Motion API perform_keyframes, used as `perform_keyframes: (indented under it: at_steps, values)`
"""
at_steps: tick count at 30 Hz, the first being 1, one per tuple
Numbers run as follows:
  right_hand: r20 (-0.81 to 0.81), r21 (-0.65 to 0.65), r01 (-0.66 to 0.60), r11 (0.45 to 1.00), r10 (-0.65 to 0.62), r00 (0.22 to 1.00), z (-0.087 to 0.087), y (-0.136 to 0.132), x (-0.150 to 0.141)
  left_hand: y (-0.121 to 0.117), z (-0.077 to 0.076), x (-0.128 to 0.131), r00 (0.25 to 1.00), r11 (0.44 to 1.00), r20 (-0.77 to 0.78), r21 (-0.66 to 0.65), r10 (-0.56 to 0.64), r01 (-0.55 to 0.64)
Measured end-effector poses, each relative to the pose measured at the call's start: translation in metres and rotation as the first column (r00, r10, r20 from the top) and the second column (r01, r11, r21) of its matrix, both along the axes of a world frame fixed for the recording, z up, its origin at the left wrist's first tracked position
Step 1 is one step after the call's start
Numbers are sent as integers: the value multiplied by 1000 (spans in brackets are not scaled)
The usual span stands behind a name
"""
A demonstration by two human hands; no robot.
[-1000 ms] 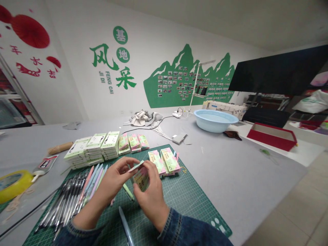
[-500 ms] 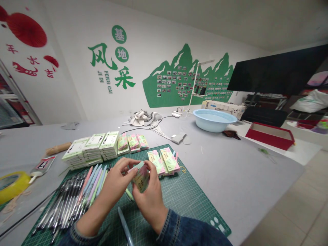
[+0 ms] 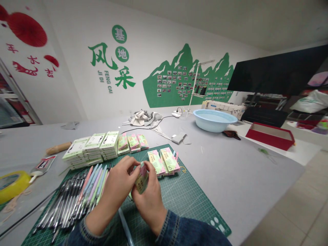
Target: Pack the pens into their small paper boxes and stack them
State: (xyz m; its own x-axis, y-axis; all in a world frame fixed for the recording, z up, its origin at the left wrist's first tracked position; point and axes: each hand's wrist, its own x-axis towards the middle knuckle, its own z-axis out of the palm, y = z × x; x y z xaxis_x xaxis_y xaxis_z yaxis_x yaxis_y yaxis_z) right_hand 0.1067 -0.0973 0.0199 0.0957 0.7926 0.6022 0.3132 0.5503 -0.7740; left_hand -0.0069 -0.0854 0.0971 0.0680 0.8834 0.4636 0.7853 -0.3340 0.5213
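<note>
Above the green cutting mat (image 3: 194, 201), a small pink-and-green printed box (image 3: 141, 180) stands upright between my two hands. My right hand (image 3: 150, 200) wraps around it from the right and below. The fingers of my left hand (image 3: 121, 177) pinch at its top edge. A blue pen (image 3: 125, 225) lies on the mat below my hands. To the left lie many clear pens with dark tips (image 3: 64, 200) and pastel pens (image 3: 93, 182). Similar printed boxes (image 3: 169, 160) rest at the mat's far edge.
White-and-green boxes (image 3: 93, 143) stand in stacks behind the pens. A yellow tape roll (image 3: 15, 184) and a glue tube (image 3: 43, 164) lie at the left. Farther back are a light blue basin (image 3: 214, 121), a grey cloth pile (image 3: 145, 119) and a red box (image 3: 270, 136).
My left fingers have shifted over the box's top, and the light green top flap shows less. The box is turned slightly narrower to view. Nothing else on the table has moved.
</note>
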Motion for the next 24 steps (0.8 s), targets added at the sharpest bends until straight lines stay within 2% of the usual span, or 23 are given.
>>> perform_keyframes:
  at_steps: [2, 5, 8, 10, 13, 16, 18, 20, 22, 24]
  values:
    - [2, -6, -2, 1000, 2, 1000, 1, -1, 0, -3, -2, 0, 999, 999, -20, -1, -40, 40]
    - [-15, -25, 1, 1000, -1, 1000, 3, -1, 1, -11, -13, 0, 996, 995, -31, 62, -79, 81]
    - [-20, -29, -6, 1000, 5, 1000, 5, -1, 2, -19, -28, -2, 999, 985, -37, 172, -21, 27]
    - [-7, -24, -19, 1000, 19, 1000, 3, -1, 1, -22, -35, -4, 999, 980, -17, 199, 31, -27]
    - [44, -21, -20, 1000, 21, 999, -8, -1, 1, -20, -38, -7, 997, 988, 63, 146, 45, -53]
    - [173, -59, -39, 997, 49, 984, -21, -3, 2, -10, -39, -13, 982, 992, 175, 93, 68, -85]
    - [267, -107, -44, 993, 71, 961, -24, -3, 4, 0, -40, -19, 962, 993, 252, 39, 102, -116]
    - [349, -128, -14, 992, 59, 935, -16, 1, 7, 9, -42, -27, 936, 991, 327, -38, 133, -127]
    - [434, -116, 66, 991, -9, 901, 0, 13, 13, 14, -40, -36, 908, 987, 388, -63, 160, -147]
    - [524, -99, 234, 967, -149, 839, 17, 32, 20, 16, -35, -45, 892, 982, 413, -38, 184, -186]
